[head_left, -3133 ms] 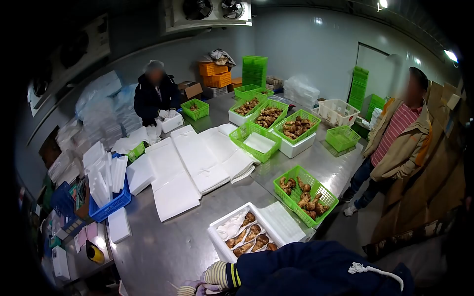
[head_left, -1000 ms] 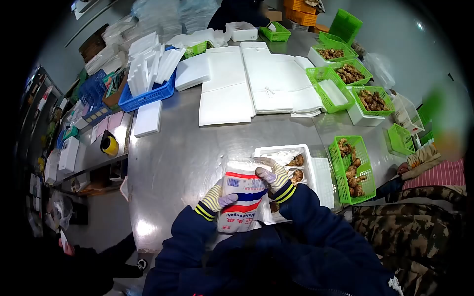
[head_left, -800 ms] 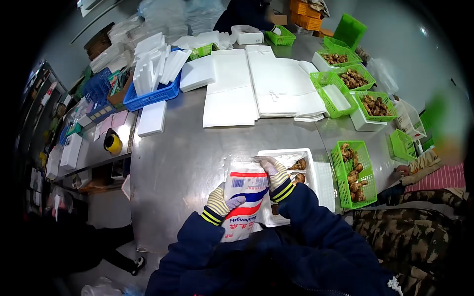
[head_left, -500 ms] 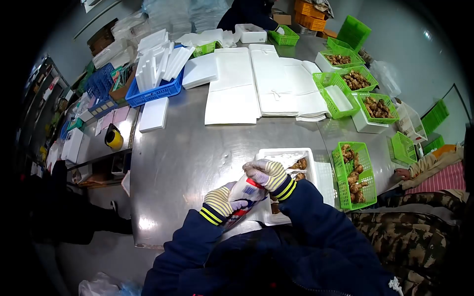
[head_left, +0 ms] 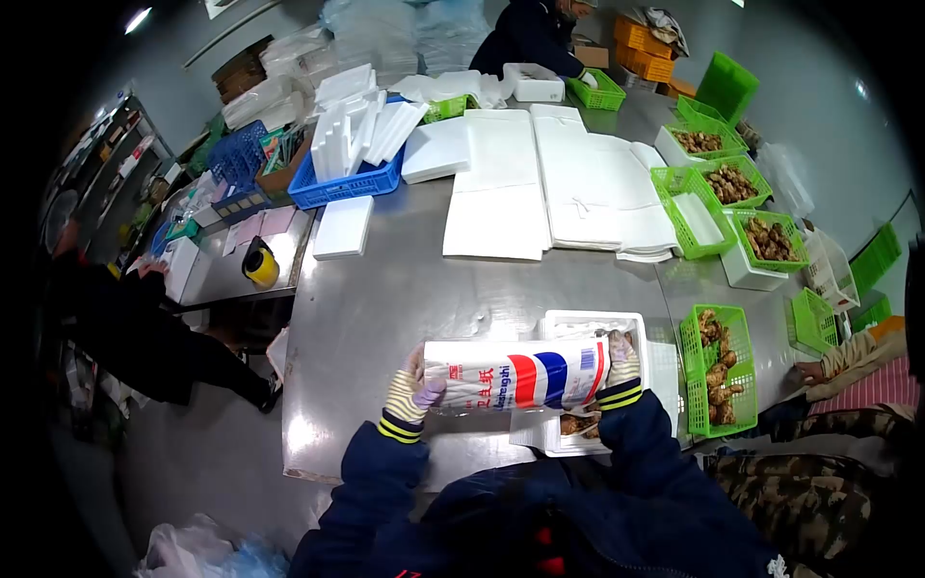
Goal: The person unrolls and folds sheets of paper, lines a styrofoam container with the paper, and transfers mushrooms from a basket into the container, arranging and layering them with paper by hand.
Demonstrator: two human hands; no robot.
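A white plastic-wrapped paper pack point(head_left: 515, 376) with red and blue bands lies level between my two gloved hands. My left hand point(head_left: 412, 387) grips its left end, the thumb on the front face. Its right end is in my right hand point(head_left: 621, 364), whose fingers are partly hidden. Behind and below the pack stands a white foam box point(head_left: 634, 326) with brown mushrooms point(head_left: 578, 424) in it, largely covered by the pack. To the right is a green basket point(head_left: 689, 385) of mushrooms point(head_left: 720, 376).
White paper stacks point(head_left: 499, 207) and a blue crate point(head_left: 328, 193) of foam pieces lie across the table point(head_left: 385, 289). Green baskets point(head_left: 771, 241) of mushrooms line the right. A person point(head_left: 525, 43) works at the far side; others are at left point(head_left: 145, 328) and right point(head_left: 867, 371).
The pack has turned from upright and tilted to level, its printed face showing. My hands have moved apart to its two ends. The view has shifted, and the person at left has come further into sight.
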